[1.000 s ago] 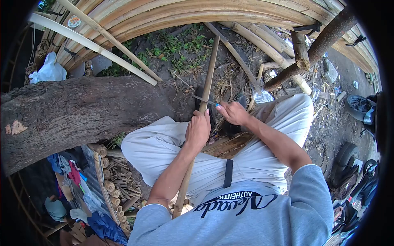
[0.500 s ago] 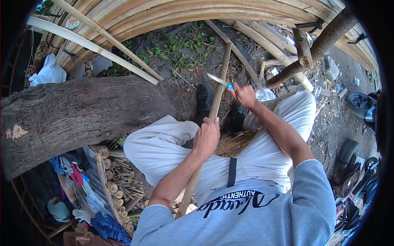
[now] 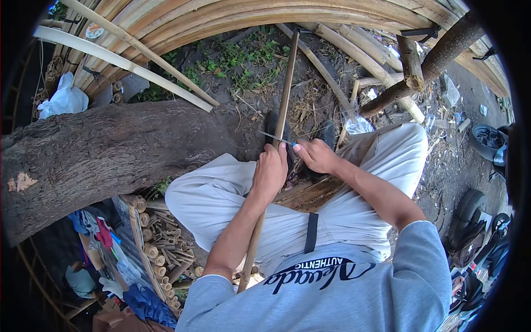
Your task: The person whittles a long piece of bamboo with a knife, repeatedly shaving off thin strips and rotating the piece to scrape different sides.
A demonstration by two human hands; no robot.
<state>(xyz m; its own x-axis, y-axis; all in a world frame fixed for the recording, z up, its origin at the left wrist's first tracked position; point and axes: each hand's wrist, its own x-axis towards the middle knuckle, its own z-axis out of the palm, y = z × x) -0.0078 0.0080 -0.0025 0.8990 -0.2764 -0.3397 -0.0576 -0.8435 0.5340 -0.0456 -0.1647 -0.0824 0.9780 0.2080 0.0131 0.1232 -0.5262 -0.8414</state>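
My left hand (image 3: 270, 172) is wrapped round a long bamboo strip (image 3: 286, 91), which runs from under my left arm out past my boots. In my right hand (image 3: 318, 156) is a knife (image 3: 276, 137) with a narrow blade and a blue handle mostly hidden by the fingers. The blade lies across the strip just beyond my left fist, and its tip sticks out to the left. My two hands are close together, right thumb near the strip. Below them are dark boots (image 3: 327, 134).
A thick tree trunk (image 3: 110, 144) lies at left. Bundled long bamboo strips (image 3: 249, 19) curve across the far side. A branch post (image 3: 437, 63) leans at upper right. Cut bamboo pieces (image 3: 166, 243) are piled at lower left. Tyres (image 3: 467, 213) lie at right.
My right hand has drawn the knife down the strip toward my left hand. The strip's far end has swung left and its face has turned.
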